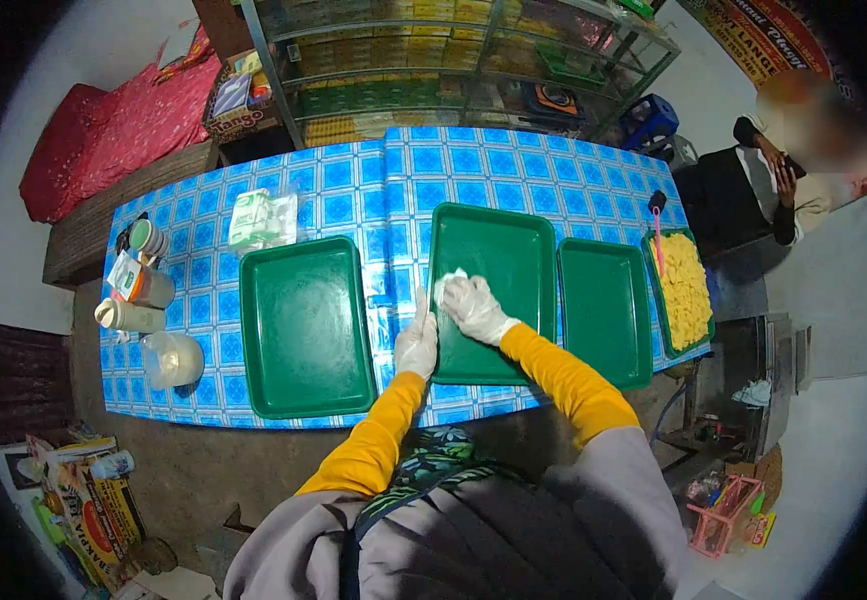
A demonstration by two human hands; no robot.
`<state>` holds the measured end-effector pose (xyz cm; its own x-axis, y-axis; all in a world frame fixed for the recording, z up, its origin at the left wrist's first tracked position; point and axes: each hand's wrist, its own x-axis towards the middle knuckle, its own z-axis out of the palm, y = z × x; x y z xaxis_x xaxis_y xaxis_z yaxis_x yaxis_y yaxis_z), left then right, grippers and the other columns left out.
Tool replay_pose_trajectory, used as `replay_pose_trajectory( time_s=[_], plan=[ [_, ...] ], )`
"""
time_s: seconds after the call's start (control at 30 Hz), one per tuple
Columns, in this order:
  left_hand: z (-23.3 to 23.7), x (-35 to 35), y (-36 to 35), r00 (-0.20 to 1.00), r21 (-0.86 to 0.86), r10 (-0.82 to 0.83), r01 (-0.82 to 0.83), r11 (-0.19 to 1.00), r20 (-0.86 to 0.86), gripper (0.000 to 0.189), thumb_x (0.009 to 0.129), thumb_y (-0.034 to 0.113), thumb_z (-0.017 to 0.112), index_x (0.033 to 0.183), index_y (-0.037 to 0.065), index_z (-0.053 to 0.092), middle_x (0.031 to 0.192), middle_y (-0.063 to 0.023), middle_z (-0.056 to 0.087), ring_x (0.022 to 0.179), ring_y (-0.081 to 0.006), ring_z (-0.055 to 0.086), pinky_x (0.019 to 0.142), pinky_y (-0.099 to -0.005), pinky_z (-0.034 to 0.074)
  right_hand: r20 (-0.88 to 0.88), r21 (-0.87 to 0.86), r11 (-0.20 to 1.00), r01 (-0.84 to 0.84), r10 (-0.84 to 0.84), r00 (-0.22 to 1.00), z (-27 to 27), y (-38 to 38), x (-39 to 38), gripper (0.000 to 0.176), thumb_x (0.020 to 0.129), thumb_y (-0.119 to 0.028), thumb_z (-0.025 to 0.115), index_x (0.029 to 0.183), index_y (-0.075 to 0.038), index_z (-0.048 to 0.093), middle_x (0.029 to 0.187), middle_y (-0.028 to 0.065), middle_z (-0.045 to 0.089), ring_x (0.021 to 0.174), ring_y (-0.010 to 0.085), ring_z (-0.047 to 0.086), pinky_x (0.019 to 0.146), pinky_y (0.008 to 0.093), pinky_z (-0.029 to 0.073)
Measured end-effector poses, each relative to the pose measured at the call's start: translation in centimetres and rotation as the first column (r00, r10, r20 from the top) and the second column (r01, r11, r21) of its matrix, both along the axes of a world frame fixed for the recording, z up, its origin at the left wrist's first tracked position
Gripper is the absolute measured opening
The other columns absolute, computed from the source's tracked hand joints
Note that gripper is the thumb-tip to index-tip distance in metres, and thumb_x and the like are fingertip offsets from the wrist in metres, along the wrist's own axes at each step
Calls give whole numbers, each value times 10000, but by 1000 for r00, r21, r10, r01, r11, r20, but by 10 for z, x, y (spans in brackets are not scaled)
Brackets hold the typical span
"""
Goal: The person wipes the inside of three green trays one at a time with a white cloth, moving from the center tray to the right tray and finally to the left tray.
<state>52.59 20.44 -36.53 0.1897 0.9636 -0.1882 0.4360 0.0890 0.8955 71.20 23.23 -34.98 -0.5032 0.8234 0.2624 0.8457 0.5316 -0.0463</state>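
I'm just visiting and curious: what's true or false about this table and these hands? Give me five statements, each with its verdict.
1. The right hand holds a white wad. True.
2. The left hand is inside the leftmost tray. False: it is at the left edge of the tray being wiped.
3. Both hands wear gloves. True.
4. The tablecloth is plain red. False: it is blue-patterned.
5. Yellow food fills the rightmost tray. True.
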Motion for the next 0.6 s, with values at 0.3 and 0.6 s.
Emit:
replay_pose_trajectory(
  time_s=[0.3,0.6],
  plan=[
    [24,9,-2,978,22,-58,64,998,-202,641,1049,362,413,1603,291,99,800,-294,657,731,-474,638,700,-541,486,148,-86,975,204,-190,970,-8,85,14,365,955,-291,507,1223,-80,638,1342,143,546,1348,311,410,1000,616,358],
    [28,11,-2,960,-14,-65,63,998,-272,618,1048,348,400,1599,235,144,799,-290,661,734,-472,636,696,-552,487,287,-7,966,259,-246,926,-9,126,-4,459,882,-214,519,1256,45,575,1216,181,572,1131,298,515,919,535,390]
  ],
)
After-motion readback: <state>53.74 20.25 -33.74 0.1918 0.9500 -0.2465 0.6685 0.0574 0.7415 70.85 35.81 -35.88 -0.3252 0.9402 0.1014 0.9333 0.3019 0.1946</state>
